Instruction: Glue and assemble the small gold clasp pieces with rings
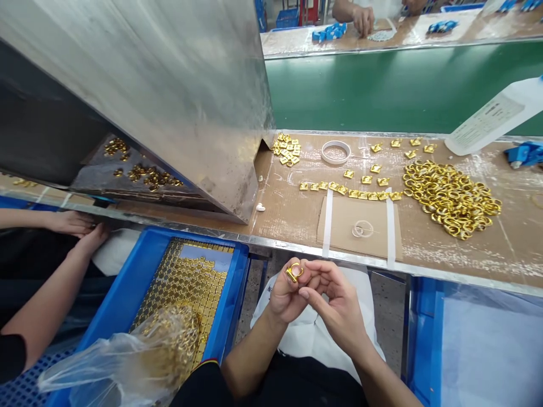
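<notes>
My left hand (pixel 285 297) pinches a gold ring (pixel 294 272) with a flat square face, holding it above my lap. Close against it, my right hand (pixel 335 299) has its fingers curled with the tips near the ring's right side; what lies between them, if anything, is hidden. On the bench ahead, a row of gold rings (pixel 352 193) runs along the top of a cardboard pad (pixel 360 217) taped down with white strips. A small clear loop (pixel 362 228) lies on that pad. To the right is a big heap of gold rings (pixel 452 198).
Left of me, a blue tray (pixel 241 265) holds rows of gold pieces and a plastic bag (pixel 139 356) of rings. A metal hood (pixel 203 113) rises beside it. A tape roll (pixel 336 152) and leaning white bottle (pixel 487 121) are on the bench. A co-worker's hands (pixel 80 226) are at left.
</notes>
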Tool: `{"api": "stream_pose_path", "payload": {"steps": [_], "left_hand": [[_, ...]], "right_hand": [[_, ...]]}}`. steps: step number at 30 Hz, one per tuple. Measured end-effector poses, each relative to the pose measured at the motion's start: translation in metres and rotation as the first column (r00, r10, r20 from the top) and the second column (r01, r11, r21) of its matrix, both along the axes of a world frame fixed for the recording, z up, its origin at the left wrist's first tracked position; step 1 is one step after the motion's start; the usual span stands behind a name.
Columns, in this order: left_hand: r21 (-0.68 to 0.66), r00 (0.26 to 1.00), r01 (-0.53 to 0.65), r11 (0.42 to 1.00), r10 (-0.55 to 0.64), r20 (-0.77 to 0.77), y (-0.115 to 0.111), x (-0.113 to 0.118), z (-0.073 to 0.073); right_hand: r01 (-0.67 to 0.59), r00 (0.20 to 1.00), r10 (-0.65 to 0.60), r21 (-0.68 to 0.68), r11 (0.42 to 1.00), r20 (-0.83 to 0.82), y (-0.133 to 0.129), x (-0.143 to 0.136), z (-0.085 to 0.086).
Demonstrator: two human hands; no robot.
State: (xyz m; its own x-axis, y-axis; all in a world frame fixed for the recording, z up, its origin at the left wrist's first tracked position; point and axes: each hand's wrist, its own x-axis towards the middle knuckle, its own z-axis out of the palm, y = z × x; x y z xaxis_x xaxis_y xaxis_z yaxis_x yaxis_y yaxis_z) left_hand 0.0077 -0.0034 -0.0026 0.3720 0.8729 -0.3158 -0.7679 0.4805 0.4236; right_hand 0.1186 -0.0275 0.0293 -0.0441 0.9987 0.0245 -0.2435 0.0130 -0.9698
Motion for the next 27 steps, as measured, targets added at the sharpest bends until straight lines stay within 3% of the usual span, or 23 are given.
{"api": "stream_pose_path", "payload": {"steps": [11,17,21,27], "left_hand": [[0.069,0.999,0.019,0.997,-0.017,-0.027,0.0,0.001,0.001],[0.191,0.996,0.051,0.98,-0.036,-0.081,-0.005,-0.009,-0.011],[0.303,0.984,0.108,0.947,-0.059,-0.166,-0.003,-0.015,-0.018],[0.456,0.97,0.18,0.871,-0.079,-0.231,-0.003,-0.017,-0.005]], "right_hand": [[-0.009,1.0,0.01,-0.042,0.999,0.016,0.0,0.003,-0.001],[-0.036,0.999,0.035,-0.067,0.997,-0.008,-0.004,0.004,0.0],[-0.08,0.996,0.075,-0.132,0.988,-0.043,-0.002,0.01,0.006],[-0.165,0.98,0.148,-0.124,0.979,-0.135,-0.005,0.019,0.016]]}}
